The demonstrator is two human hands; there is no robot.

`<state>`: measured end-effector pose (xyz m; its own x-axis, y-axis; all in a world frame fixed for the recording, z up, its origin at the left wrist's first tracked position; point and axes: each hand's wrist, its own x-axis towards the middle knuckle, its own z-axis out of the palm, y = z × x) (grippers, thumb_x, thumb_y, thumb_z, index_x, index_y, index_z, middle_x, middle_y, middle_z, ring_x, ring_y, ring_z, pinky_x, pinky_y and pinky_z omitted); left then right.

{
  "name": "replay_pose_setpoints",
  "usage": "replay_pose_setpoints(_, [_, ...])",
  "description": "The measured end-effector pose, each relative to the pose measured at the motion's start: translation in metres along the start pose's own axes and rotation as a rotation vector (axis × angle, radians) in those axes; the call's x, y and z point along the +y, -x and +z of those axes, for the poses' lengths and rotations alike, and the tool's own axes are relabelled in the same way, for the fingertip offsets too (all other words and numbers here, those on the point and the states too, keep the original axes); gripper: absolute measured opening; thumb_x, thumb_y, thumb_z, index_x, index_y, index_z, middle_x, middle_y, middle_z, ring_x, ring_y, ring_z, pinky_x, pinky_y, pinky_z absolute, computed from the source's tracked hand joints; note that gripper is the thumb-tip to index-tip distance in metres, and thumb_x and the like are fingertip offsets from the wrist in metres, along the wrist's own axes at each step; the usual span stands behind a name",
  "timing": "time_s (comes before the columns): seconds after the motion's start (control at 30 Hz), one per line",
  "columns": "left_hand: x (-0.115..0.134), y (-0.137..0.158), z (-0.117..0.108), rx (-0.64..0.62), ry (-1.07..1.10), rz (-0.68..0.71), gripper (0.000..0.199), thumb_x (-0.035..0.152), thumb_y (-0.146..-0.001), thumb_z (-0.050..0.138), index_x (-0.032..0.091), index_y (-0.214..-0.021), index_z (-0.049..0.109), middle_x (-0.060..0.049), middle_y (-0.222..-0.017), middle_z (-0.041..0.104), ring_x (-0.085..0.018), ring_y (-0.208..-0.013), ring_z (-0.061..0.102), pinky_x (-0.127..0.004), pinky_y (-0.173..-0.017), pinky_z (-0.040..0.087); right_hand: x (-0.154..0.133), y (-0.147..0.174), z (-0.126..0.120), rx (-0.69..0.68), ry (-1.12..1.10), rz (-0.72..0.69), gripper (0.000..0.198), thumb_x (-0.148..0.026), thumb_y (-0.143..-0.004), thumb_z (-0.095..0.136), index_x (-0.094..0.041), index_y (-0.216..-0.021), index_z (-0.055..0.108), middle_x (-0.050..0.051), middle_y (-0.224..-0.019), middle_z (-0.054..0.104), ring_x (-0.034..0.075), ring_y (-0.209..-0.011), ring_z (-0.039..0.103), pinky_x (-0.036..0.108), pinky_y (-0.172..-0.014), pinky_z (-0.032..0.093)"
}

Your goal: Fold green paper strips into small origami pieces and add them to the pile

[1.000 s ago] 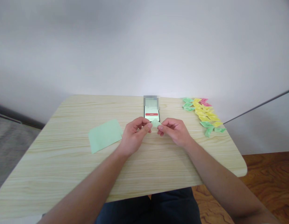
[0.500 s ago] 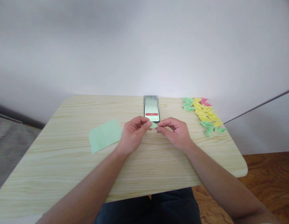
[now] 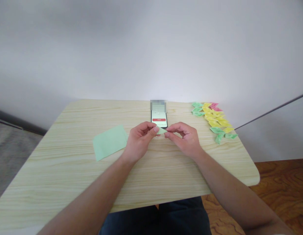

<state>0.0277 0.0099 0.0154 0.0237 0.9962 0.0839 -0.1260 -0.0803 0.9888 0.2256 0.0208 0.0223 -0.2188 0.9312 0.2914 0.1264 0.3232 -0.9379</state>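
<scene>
Mint-green folded paper piece (image 3: 161, 130), small and pointed, held between both hands just in front of the smartphone's near end (image 3: 159, 119); too small to tell the folds apart, or any contact with the wood-grain tabletop (image 3: 153, 176). Gripped at its left part by the left hand (image 3: 139, 142), thumb on the near face; pinched at its right tip between thumb and forefinger of the right hand (image 3: 184, 138).

Main risk, judging by so fine a pinch: a crooked crease, from fingertips pressing off the line and hidden layers slipping beneath the left thumb. Next, a tear or crumpled tip, from pulling outward with both hands on such thin paper. Also possible: springing open of the folds, from easing off too soon.

Exposed too: flat green paper (image 3: 109, 142), just beside the left hand in view, contact impossible to tell; likely to slide or wrinkle under a sideways sweep. Safer, well right of the right hand: green folded pieces (image 3: 216, 130), yellow folded pieces (image 3: 215, 117) and pink folded paper (image 3: 215, 107), crowded together, easily knocked askew by a wide reach.
</scene>
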Motion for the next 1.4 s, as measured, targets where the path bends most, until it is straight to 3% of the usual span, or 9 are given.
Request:
replay_pose_setpoints(0.2, [0.0004,0.0022,-0.0006,-0.003,-0.086,0.057,0.028,0.044,-0.086,0.075,0.018,-0.095,0.072,-0.003,-0.085,0.07,-0.016,-0.079,0.064,-0.028,-0.076,0.053,-0.0014,0.0003,-0.0013,-0.119,-0.101,0.137,0.013,-0.032,-0.088,0.073,-0.02,-0.092,0.074,0.005,-0.085,0.079,0.019,-0.076,0.075,0.033,-0.074,0.06])
replay_pose_setpoints(0.43, [0.0005,0.003,-0.002,-0.04,-0.177,0.096,0.024,0.043,-0.088,0.073,0.02,-0.094,0.072,-0.002,-0.08,0.067,-0.015,-0.075,0.06,-0.028,-0.071,0.049,-0.0055,0.0002,-0.0033,-0.231,-0.123,0.166,0.014,-0.028,-0.09,0.066,-0.019,-0.086,0.075,0.005,-0.082,0.078,0.018,-0.071,0.072,0.032,-0.071,0.059])
replay_pose_setpoints(0.67, [0.002,0.0057,0.0021,-0.081,-0.181,0.097,0.024,0.043,-0.088,0.073,0.02,-0.095,0.073,-0.003,-0.088,0.07,-0.016,-0.077,0.062,-0.028,-0.072,0.053,-0.0063,0.0011,-0.0041,-0.296,0.05,0.191,0.013,-0.019,-0.082,0.063,-0.02,-0.077,0.075,0.002,-0.072,0.076,0.017,-0.066,0.071,0.029,-0.065,0.056])
replay_pose_setpoints(1.0, [0.0015,0.0081,0.0045,-0.13,-0.222,0.057,0.025,0.043,-0.089,0.07,0.019,-0.094,0.072,-0.004,-0.088,0.07,-0.017,-0.079,0.067,-0.03,-0.073,0.059,-0.0066,0.0009,-0.0004,-0.28,0.247,0.149,0.011,-0.017,-0.074,0.067,-0.019,-0.064,0.069,-0.003,-0.056,0.063,0.011,-0.052,0.053,0.023,-0.048,0.036])
replay_pose_setpoints(1.23, [0.005,0.0046,0.0077,0.001,-0.017,0.007,0.026,0.04,-0.083,0.078,0.017,-0.091,0.069,-0.001,-0.083,0.068,-0.014,-0.073,0.066,-0.031,-0.074,0.064,-0.0041,0.0024,0.0016,-0.157,0.145,0.06,0.005,-0.026,-0.082,0.072,-0.021,-0.083,0.075,0.002,-0.08,0.075,0.017,-0.071,0.067,0.029,-0.066,0.054])
replay_pose_setpoints(1.4, [0.0079,0.0031,0.0072,0.039,0.048,-0.036,0.026,0.037,-0.081,0.08,0.016,-0.09,0.068,0.0,-0.078,0.068,-0.011,-0.069,0.066,-0.028,-0.072,0.062,-0.0037,0.0029,0.0016,-0.132,0.071,0.011,0.013,-0.031,-0.086,0.076,-0.022,-0.094,0.076,0.003,-0.084,0.077,0.017,-0.073,0.07,0.032,-0.072,0.058])
